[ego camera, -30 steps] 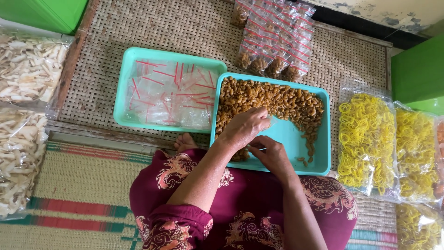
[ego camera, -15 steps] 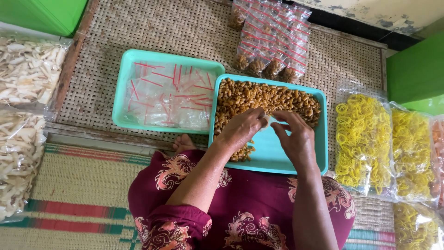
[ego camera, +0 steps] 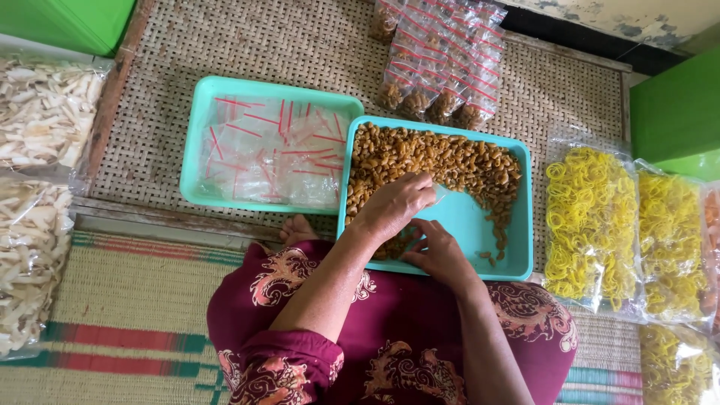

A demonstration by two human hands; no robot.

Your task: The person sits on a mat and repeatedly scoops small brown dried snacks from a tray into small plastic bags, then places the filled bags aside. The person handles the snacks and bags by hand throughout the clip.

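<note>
A teal tray [ego camera: 517, 225] lies in front of my lap, its far half and left side covered with brown curled snacks [ego camera: 427, 154]. My left hand [ego camera: 391, 208] hovers over the tray's left part and pinches a small clear plastic bag [ego camera: 440, 193] at its fingertips. Just below it, at the tray's near edge, my right hand [ego camera: 439, 253] rests with fingers curled into the snacks. What lies under that palm is hidden.
A second teal tray [ego camera: 196, 142] of empty clear bags with red strips sits to the left. Filled small packets [ego camera: 442, 60] lie beyond. Bags of yellow ring crackers [ego camera: 589, 217] are on the right, bags of pale chips [ego camera: 37, 187] on the left, and green boxes in the corners.
My right hand has moved from the bag's mouth back toward me and left, down onto the snacks at the tray's near edge. My left hand has stayed in place with the bag.
</note>
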